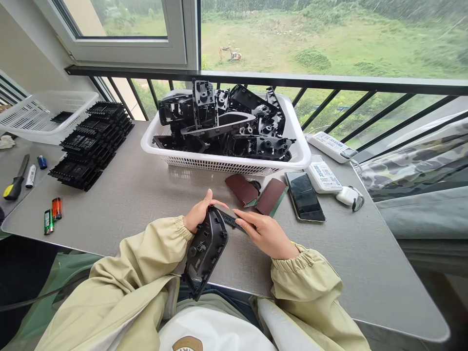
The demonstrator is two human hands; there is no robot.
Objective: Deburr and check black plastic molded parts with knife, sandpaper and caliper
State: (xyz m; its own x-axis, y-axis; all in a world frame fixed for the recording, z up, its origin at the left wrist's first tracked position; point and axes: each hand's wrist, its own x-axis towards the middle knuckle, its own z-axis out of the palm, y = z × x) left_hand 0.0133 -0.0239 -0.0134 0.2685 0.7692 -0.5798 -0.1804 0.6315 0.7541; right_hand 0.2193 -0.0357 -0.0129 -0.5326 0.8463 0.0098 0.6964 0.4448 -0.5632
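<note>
A black molded plastic part (206,248) hangs tilted over the table's front edge, its upper end gripped by my left hand (198,212). My right hand (268,234) is closed on a flat dark strip (228,218), whose far end meets the top of the black part near my left fingers. Beyond my hands, two pieces of dark red sandpaper (241,189) with green undersides lie on the table. Behind them a white basket (219,163) is heaped with black plastic parts (219,124).
At the left are a stack of black parts (91,144), another white basket (73,105), batteries (48,222), a marker (31,176) and a yellow-black handled tool (14,189). At the right lie a phone (305,196), white devices (324,174) and a small white item (349,196).
</note>
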